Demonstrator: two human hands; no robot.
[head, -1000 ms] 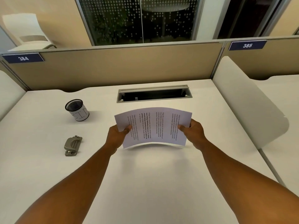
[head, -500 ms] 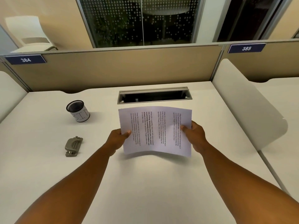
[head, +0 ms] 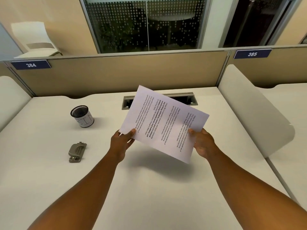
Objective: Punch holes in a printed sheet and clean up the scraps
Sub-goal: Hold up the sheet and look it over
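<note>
A white printed sheet (head: pixel 164 123) with sideways lines of black text hangs tilted in the air above the middle of the desk. My left hand (head: pixel 122 141) pinches its lower left corner. My right hand (head: pixel 203 143) grips its right edge. A small grey metal hole punch (head: pixel 77 151) lies on the desk to the left, apart from both hands. A black mesh cup with a white label reading BIN (head: pixel 82 116) stands behind the punch.
The white desk (head: pixel 149 188) has a rectangular cable slot (head: pixel 187 98) at the back, partly hidden by the sheet. Beige partitions rise behind, with number plates 384 (head: pixel 31 65) and 385 (head: pixel 252 54). White side dividers (head: pixel 255 113) stand left and right.
Both hands have raised the sheet and turned it clockwise, so it now hangs tilted and higher, covering part of the cable slot. The punch and the cup have not moved.
</note>
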